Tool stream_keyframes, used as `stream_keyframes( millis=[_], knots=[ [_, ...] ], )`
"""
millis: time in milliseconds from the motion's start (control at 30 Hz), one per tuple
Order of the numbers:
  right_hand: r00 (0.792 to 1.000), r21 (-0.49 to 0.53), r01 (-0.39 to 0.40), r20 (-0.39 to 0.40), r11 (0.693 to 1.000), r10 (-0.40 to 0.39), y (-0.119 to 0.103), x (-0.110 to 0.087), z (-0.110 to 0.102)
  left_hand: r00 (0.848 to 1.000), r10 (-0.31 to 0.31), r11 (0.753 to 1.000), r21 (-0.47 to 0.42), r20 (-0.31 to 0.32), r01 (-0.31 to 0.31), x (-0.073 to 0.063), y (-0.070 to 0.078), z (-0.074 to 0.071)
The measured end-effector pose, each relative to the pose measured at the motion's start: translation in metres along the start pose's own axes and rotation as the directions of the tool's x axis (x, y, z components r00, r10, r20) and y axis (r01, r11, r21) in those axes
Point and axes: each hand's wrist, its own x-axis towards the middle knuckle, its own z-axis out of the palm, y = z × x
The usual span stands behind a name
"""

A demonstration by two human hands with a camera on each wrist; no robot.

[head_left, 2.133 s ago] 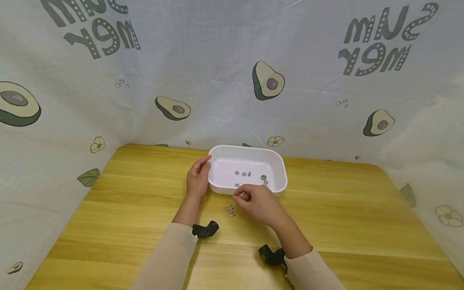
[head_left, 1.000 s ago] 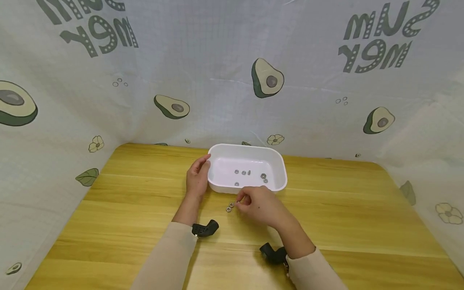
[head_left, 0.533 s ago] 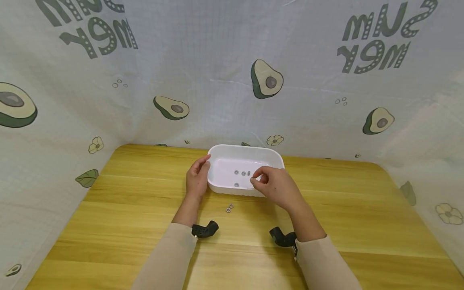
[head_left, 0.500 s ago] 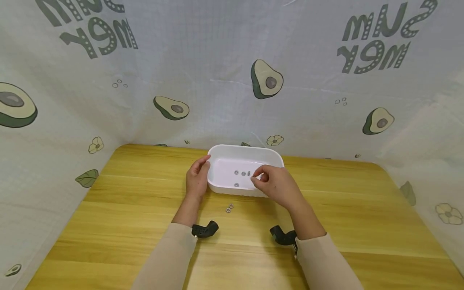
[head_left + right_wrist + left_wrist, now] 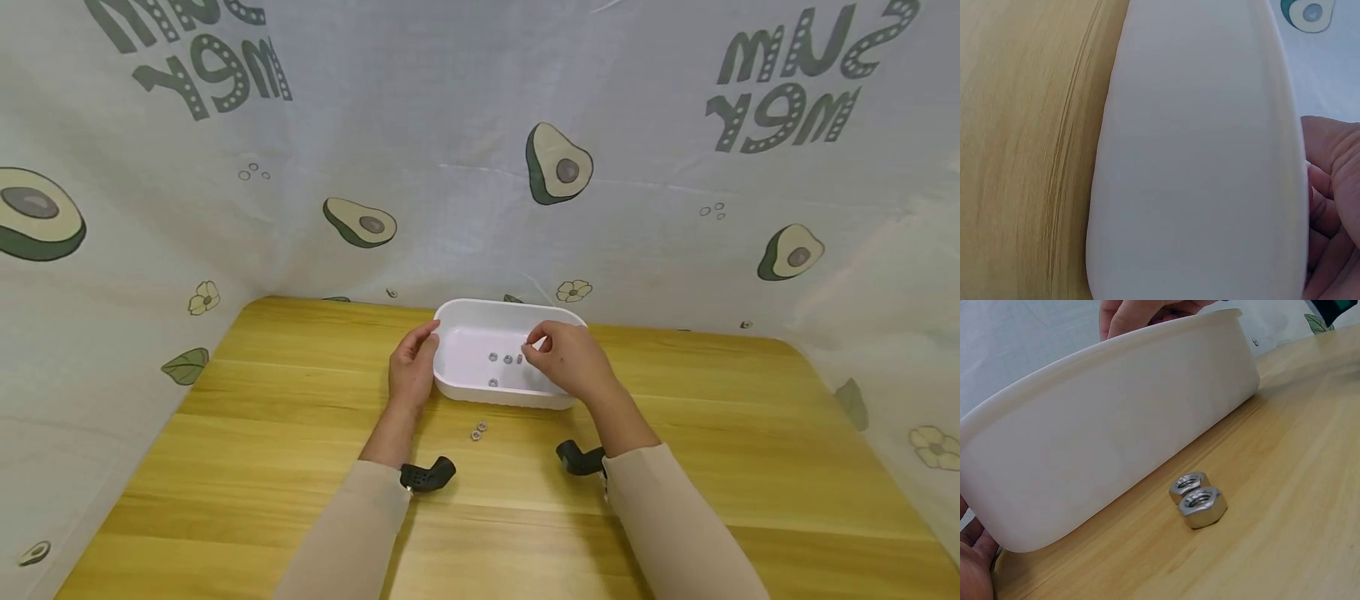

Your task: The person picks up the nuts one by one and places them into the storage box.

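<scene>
A white oblong tray (image 5: 472, 393) stands on the table with several metal hex nuts (image 5: 492, 383) inside. My left hand (image 5: 411, 371) holds the tray's left end, thumb and index finger at the rim; some of its fingers (image 5: 969, 547) show beside the tray's corner in the left wrist view. Over the tray's right half, my right hand (image 5: 572, 358) has thumb and index finger together, pinching a small nut that is mostly covered. Its curled fingers (image 5: 1325, 219) appear behind the tray wall in the right wrist view. Two nuts (image 5: 1202, 509) lie touching each other on the wood before the tray.
The wooden table (image 5: 247, 467) reaches back to a pale cloth (image 5: 450, 208) printed with avocados, just behind the tray. A black wrist camera (image 5: 427, 475) sits on the left wrist, another wrist camera (image 5: 579, 458) on the right.
My right hand has picked a nut from the three on the table, leaving two there. It has moved right and away, over the tray. The left hand has stayed at the tray's end.
</scene>
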Motion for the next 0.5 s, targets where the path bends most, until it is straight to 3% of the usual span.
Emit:
stream_keyframes(
  millis=[200,500],
  knots=[
    [0.999,0.043,-0.046,-0.001,0.998,0.046,0.0040,0.0058,0.0031,1.000,0.009,1.000,-0.008,-0.001,-0.009,0.0006,-0.0009,0.0003],
    [0.998,0.034,-0.039,-0.045,0.999,0.040,0.0042,-0.0009,0.0048,1.000,0.020,1.000,-0.006,0.006,-0.020,0.0014,-0.0009,0.0015]
  ],
)
